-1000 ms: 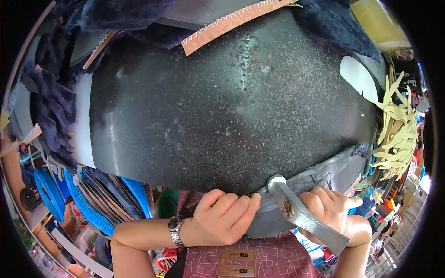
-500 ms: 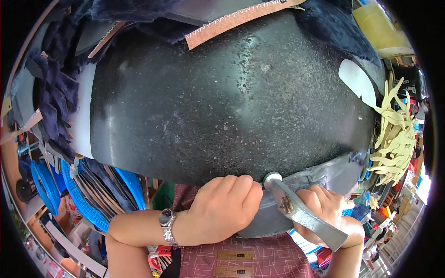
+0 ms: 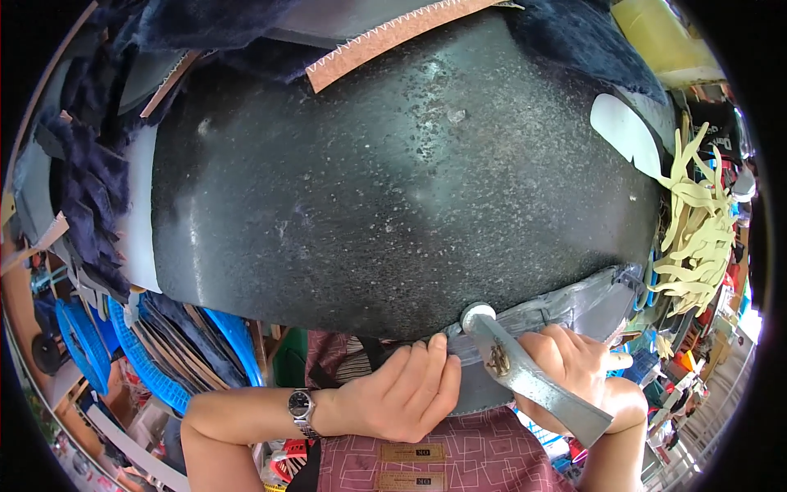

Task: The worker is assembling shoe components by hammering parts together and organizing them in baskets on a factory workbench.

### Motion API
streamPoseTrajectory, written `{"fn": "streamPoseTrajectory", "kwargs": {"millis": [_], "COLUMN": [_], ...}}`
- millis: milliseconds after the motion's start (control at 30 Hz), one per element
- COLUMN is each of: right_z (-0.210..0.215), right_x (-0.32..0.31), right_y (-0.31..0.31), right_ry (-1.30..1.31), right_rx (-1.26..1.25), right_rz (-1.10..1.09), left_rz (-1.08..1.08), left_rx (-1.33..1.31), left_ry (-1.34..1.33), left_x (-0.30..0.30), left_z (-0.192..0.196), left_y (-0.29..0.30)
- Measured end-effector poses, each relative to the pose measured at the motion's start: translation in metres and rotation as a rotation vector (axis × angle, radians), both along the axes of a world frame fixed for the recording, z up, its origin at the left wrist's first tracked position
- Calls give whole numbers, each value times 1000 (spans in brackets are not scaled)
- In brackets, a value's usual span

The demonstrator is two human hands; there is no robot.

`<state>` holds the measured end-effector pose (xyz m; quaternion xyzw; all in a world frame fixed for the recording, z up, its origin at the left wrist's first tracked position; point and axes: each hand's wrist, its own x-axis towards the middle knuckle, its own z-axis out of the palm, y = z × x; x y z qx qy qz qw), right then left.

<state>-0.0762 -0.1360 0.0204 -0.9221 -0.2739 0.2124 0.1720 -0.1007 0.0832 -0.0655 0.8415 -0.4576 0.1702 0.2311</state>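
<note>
Dark speckled stone fills most of the view: a large black slab [image 3: 393, 189] that serves as the desk, its surface flecked with pale spots. Along its near edge lies a strip of grey leather-like material [image 3: 566, 307], curving toward the near right corner. The left hand [image 3: 402, 394], a wristwatch [image 3: 301, 407] on its wrist, is curled with its fingertips pressing the strip at the desk's near edge. The right hand [image 3: 574, 369] is closed around the handle of a metal hammer [image 3: 525, 373], whose round head rests on the strip just beside the left fingertips. At the far edge lies a tan strip with a zigzag edge [image 3: 385, 41], with dark blue furry fabric [image 3: 90, 172] heaped along the left edge. At the right edge sit a white oval cut-out [image 3: 623, 131] and a bundle of pale yellow strips [image 3: 697, 221]. Two small tan rectangular labels [image 3: 414, 463] sit on the person's maroon patterned apron [image 3: 484, 459], below the hands.
</note>
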Motion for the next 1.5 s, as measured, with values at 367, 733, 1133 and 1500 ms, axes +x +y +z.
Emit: {"fn": "streamPoseTrajectory", "kwargs": {"millis": [367, 733, 1133, 1500], "right_z": [10, -4, 0, 65], "right_x": [15, 19, 23, 45], "right_y": [-7, 0, -16, -26], "right_ry": [-60, -248, -77, -963], "right_rx": [-108, 108, 71, 451], "right_rz": [289, 244, 224, -736], "left_rz": [-45, -32, 238, 313], "left_rx": [376, 509, 40, -542], "left_ry": [-345, -392, 224, 493], "left_x": [-3, -1, -4, 144], "left_z": [7, 15, 20, 78], "left_y": [-15, -20, 6, 26]}}
